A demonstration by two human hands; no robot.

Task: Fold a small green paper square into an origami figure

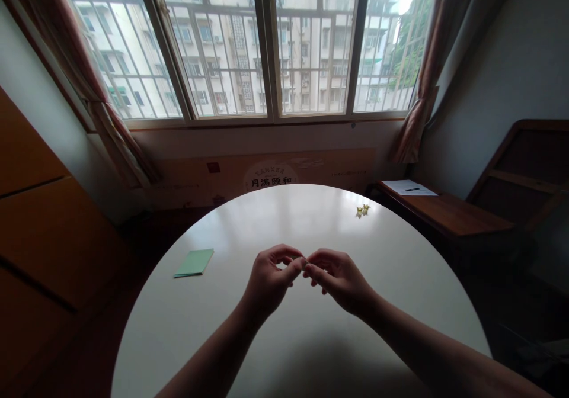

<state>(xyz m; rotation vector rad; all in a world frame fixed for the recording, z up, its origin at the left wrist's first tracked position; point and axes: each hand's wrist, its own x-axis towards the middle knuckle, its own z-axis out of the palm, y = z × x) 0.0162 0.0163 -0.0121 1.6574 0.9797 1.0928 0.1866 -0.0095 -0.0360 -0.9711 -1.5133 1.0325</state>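
Note:
Over the middle of the white round table (pixel 284 220), my left hand (pixel 274 276) and my right hand (pixel 340 278) meet at their fingertips. Both are closed in a pinch, thumbs against the fingers. A tiny bit of something greenish shows between the tips; the fingers hide most of it, and I cannot make out its kind. To the left lies a stack of light green square paper (pixel 194 262), apart from my hands. Farther back on the right sit two small yellowish folded pieces (pixel 362 210), side by side.
A wooden bench (pixel 462 211) beyond the table's right edge carries a white paper sheet (pixel 402 188) with a dark pen (pixel 412 189) on it. Behind the table are a large printed box (pixel 311 167) and barred windows. An orange-brown cabinet (pixel 40 232) stands at left.

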